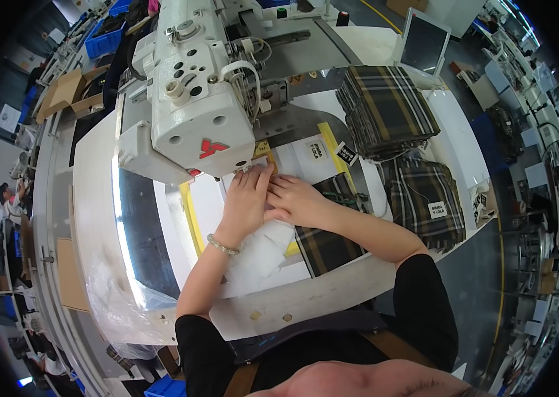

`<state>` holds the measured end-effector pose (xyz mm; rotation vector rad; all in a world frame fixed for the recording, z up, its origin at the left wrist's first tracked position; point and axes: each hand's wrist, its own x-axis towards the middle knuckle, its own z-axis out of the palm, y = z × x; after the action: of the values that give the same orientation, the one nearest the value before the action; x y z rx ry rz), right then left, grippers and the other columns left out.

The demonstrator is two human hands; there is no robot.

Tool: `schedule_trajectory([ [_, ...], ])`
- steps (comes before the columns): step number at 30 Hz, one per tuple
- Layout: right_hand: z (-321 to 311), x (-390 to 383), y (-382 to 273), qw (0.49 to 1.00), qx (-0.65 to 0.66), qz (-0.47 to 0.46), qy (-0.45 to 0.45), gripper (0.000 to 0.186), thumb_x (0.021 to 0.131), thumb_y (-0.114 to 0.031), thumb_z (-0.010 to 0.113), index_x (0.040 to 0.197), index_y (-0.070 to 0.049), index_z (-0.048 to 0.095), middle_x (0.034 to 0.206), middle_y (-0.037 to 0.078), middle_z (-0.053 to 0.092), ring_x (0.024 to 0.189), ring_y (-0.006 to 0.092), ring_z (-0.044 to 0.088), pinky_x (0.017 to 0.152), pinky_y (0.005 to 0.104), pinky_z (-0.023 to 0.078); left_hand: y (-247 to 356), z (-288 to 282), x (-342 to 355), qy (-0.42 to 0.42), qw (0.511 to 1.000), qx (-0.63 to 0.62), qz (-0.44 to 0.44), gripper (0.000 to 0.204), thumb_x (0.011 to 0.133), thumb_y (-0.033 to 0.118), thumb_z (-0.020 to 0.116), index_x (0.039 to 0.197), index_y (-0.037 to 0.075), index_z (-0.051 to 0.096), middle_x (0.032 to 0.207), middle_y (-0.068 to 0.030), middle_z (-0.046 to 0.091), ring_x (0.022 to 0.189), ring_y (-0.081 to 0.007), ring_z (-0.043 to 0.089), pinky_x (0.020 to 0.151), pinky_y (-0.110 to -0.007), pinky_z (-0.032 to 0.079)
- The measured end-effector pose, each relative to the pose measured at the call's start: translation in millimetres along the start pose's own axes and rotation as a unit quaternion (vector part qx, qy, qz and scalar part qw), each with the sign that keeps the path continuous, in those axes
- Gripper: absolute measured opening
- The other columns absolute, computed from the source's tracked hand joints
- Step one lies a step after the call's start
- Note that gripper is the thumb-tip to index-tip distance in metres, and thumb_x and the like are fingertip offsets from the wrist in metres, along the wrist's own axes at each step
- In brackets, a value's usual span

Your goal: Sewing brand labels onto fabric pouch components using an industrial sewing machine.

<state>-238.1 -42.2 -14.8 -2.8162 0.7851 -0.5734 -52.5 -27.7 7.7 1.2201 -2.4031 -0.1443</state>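
My left hand (pixel 249 202), with a bead bracelet (pixel 223 245) on the wrist, lies with fingers stretched forward beneath the white sewing machine head (pixel 197 106). My right hand (pixel 290 198) lies beside it, overlapping it at the thumb, fingers slightly bent over the work. What is under both sets of fingertips is partly hidden. White crumpled sheets (pixel 259 258) lie below my hands inside a yellow-edged template (pixel 190 215). Dark plaid fabric (pixel 319 255) with a green strip on it lies by my right hand, and a white printed label (pixel 314 150) sits just beyond.
Two plaid fabric stacks (pixel 385 106) (pixel 425 198) with labels stand right. A screen (pixel 423 44) and thread cones (pixel 343 18) are behind. Cardboard boxes (pixel 61 92), blue crates (pixel 104 36) and clear plastic (pixel 117 314) are left. A person (pixel 8 198) sits at the far left.
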Motion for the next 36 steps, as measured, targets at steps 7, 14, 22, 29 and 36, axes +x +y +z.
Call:
schedule_trajectory([
  [7, -8, 0, 1, 0.999, 0.024, -0.007, -0.020, 0.048, 0.074, -0.020, 0.073, 0.115, 0.000, 0.059, 0.123, 0.017, 0.061, 0.122, 0.0329, 0.053, 0.107, 0.0431, 0.039, 6, 0, -1, 0.016, 0.999, 0.029, 0.000, 0.105, 0.071, 0.082, 0.047, 0.138, 0.001, 0.042, 0.124, -0.0247, 0.056, 0.118, -0.0392, 0.052, 0.105, -0.050, 0.035],
  [14, -12, 0, 1, 1.000, 0.021, -0.003, -0.018, 0.048, 0.072, -0.019, 0.075, 0.114, -0.001, 0.059, 0.122, 0.015, 0.062, 0.122, 0.0316, 0.054, 0.107, 0.0426, 0.040, 6, 2, 0, 0.021, 0.999, 0.038, 0.001, 0.105, 0.070, 0.082, 0.047, 0.138, 0.002, 0.043, 0.125, -0.0245, 0.056, 0.117, -0.0383, 0.053, 0.105, -0.049, 0.036],
  [22, -11, 1, 3, 1.000, 0.008, -0.015, -0.011, 0.044, 0.076, -0.022, 0.071, 0.114, -0.002, 0.059, 0.123, 0.015, 0.062, 0.122, 0.0317, 0.054, 0.107, 0.0428, 0.039, 2, 4, -1, 0.029, 0.998, 0.055, 0.002, 0.105, 0.069, 0.080, 0.049, 0.137, 0.001, 0.045, 0.120, -0.0231, 0.059, 0.113, -0.0372, 0.056, 0.103, -0.048, 0.037],
  [29, -9, 0, 6, 1.000, 0.009, -0.025, 0.000, 0.041, 0.077, -0.023, 0.069, 0.112, -0.003, 0.060, 0.121, 0.014, 0.063, 0.119, 0.0312, 0.056, 0.106, 0.0426, 0.040, 1, 7, 2, 0.019, 0.999, 0.042, -0.012, 0.108, 0.064, 0.082, 0.053, 0.135, 0.000, 0.047, 0.112, -0.0202, 0.061, 0.101, -0.0367, 0.058, 0.096, -0.047, 0.040],
  [36, -6, 2, 14, 0.999, 0.037, -0.031, 0.006, 0.036, 0.077, -0.021, 0.069, 0.107, -0.003, 0.061, 0.112, 0.014, 0.066, 0.112, 0.0308, 0.059, 0.103, 0.0406, 0.043, 2, 8, 10, 0.027, 0.999, 0.039, -0.009, 0.112, 0.062, 0.084, 0.055, 0.134, -0.001, 0.048, 0.100, -0.0182, 0.062, 0.091, -0.0353, 0.059, 0.091, -0.044, 0.042],
])
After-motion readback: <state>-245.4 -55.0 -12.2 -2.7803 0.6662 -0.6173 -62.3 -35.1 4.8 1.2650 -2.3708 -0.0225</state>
